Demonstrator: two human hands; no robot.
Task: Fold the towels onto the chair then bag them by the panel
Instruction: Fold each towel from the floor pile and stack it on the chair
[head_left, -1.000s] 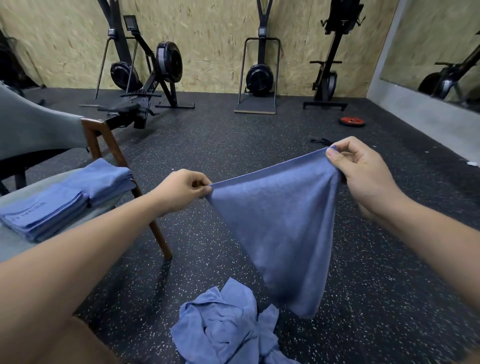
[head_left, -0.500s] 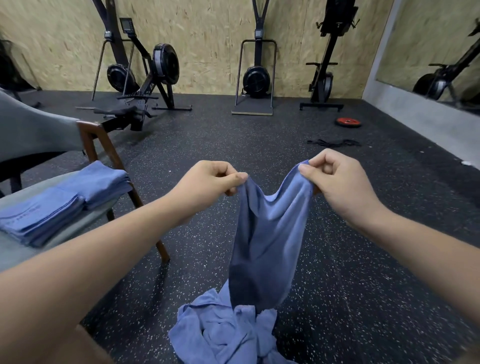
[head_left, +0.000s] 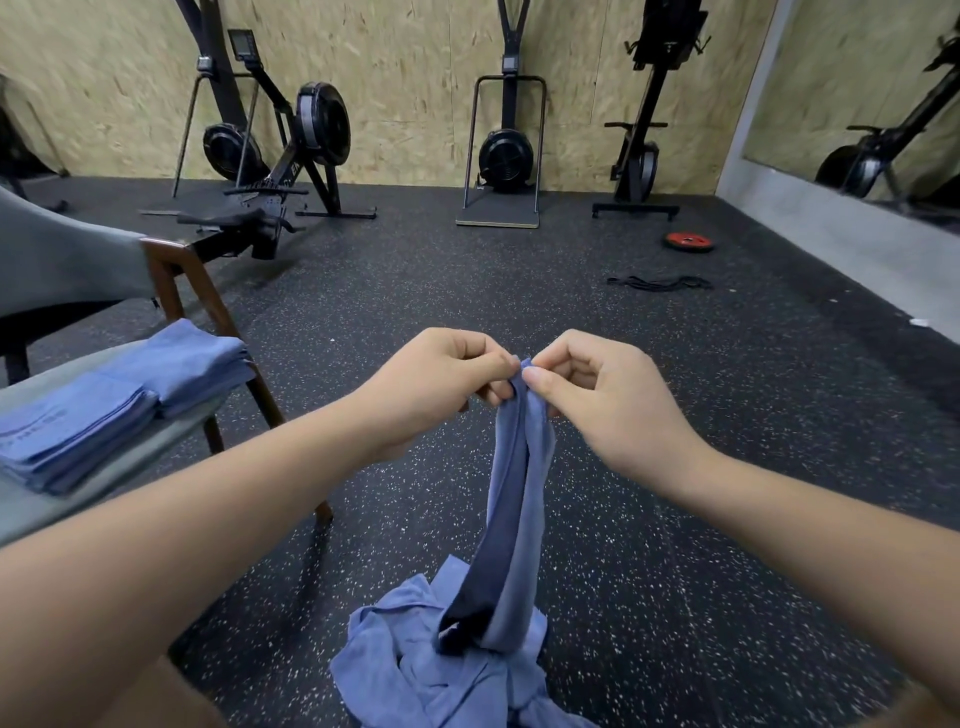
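Nearest you, the loose pile of unfolded towels lies on the floor at your feet. The held towel hangs straight down over it; can't tell if its lower end touches the pile. Your left hand & right hand are together, each pinching a top corner w/ thumb & forefinger. Before one hand lets go, match the 2 corners exactly & check the side edges line up. The cloth hangs bunched, so lift it clear of the pile & give a light shake. Then take both corners in one hand & run the other down to the fold. Further left, folded stacks sit on the chair seat near its edge; lay this one w/ them. No bag in view.
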